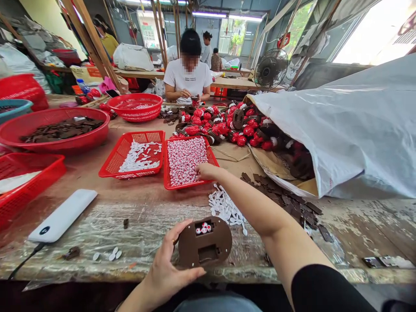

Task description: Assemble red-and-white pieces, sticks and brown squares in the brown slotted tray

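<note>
My left hand (169,255) grips the side of a brown oval plastic toy base (214,240) near the table's front edge. Two rectangular recesses show in its face; the upper one holds several small red-and-white balls (203,228), while the lower one looks vacant. My right hand (206,171) reaches to the right side of a red basket (189,186) full of the same little balls. Its fingers are curled down among them, and the fingertips are hidden. Below that arm lies a pile of white plastic spoon-shaped pieces (224,206).
A second red basket (108,169) holds white pieces. Brown flat pieces (292,208) lie at right, beside a big white sack (357,130) spilling red-and-brown toys (221,125). A white power bank (65,216) with a cable lies at left. Across the table sits a co-worker (187,78).
</note>
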### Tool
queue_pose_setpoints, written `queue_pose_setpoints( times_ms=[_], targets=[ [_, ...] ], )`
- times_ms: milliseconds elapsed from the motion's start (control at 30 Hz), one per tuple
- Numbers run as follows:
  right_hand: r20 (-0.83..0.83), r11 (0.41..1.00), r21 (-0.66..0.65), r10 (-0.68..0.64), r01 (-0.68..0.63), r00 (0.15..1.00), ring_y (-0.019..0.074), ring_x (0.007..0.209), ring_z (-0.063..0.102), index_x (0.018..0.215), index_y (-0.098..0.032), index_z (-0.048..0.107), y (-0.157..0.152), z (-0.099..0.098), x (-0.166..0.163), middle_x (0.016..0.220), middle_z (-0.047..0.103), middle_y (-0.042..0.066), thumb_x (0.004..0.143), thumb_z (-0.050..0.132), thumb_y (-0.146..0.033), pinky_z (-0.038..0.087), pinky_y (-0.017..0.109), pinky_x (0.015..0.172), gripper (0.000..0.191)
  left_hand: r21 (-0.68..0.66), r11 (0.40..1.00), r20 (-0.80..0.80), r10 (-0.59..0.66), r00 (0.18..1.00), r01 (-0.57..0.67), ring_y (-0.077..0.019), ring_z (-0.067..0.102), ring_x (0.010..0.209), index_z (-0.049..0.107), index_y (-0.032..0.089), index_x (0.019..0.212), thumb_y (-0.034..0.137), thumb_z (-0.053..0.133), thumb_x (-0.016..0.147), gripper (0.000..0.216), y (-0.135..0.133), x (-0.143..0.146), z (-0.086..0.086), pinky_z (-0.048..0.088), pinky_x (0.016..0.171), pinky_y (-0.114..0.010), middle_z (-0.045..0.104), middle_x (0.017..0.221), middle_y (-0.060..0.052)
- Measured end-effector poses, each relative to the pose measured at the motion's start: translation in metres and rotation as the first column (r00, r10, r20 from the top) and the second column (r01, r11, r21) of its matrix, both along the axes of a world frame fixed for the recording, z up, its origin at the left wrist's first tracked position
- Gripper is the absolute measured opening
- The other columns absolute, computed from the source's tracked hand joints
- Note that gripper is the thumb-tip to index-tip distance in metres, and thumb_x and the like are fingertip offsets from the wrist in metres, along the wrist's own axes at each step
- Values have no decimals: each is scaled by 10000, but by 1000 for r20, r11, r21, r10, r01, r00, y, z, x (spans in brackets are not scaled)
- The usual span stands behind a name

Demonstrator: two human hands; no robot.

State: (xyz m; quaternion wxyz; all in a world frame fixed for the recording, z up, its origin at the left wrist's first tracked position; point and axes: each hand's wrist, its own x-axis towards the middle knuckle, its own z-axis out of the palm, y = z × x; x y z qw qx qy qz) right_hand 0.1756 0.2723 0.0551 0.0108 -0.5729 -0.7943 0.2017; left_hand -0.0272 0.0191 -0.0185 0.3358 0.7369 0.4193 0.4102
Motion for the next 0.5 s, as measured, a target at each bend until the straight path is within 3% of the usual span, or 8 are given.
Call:
queue_pose_setpoints(
  times_ms=[100, 267, 367, 433, 500],
  targets=[
    [-7, 1000, 29, -3, 3, 1000, 284, 971, 704, 806, -142, 768, 5, -4, -6, 929, 771, 136, 791, 733, -50, 481, 279, 824, 100, 24, 1000, -3, 11, 1000, -10, -364, 598, 1330, 346, 269, 1518, 328, 891, 731, 959, -3, 1, 0, 523, 1099, -536, 555, 1474, -181],
    [-137, 989, 148, -7, 27, 991, 204, 957, 659, 1030, -150, 705, -16, 12, 8, 1026, 739, 108, 988, 504, -112, 464, 270, 826, 208, 51, 996, 42, 74, 996, -76, -361, 629, 1300, 368, 285, 1498, 324, 903, 699, 962, -5, 7, 0, 554, 1067, -525, 590, 1450, -161],
    [-321, 987, 155, 94, -46, 943, 144, 825, 624, 1049, -145, 656, -58, 32, 23, 954, 715, 52, 998, 519, -175, 472, 228, 743, 149, 42, 993, 36, 111, 993, -112, -358, 634, 1295, 367, 291, 1489, 269, 906, 673, 978, -5, 12, 3, 564, 1057, -512, 597, 1447, -151],
    [-489, 973, 146, 227, -177, 842, 126, 762, 602, 1018, -151, 650, -97, 43, 30, 900, 697, 29, 1000, 541, -215, 477, 218, 710, 127, 25, 991, 26, 129, 991, -130, -355, 636, 1291, 363, 294, 1483, 214, 909, 643, 1005, -5, 15, 5, 566, 1056, -503, 600, 1446, -143],
    [-531, 931, 138, 358, -338, 768, 127, 778, 609, 1034, -167, 665, -136, 51, 34, 906, 691, 31, 1021, 539, -236, 489, 221, 730, 144, 6, 990, 27, 139, 990, -139, -348, 646, 1279, 360, 298, 1479, 181, 913, 623, 1026, -5, 17, 7, 569, 1055, -495, 606, 1440, -135]
  ],
)
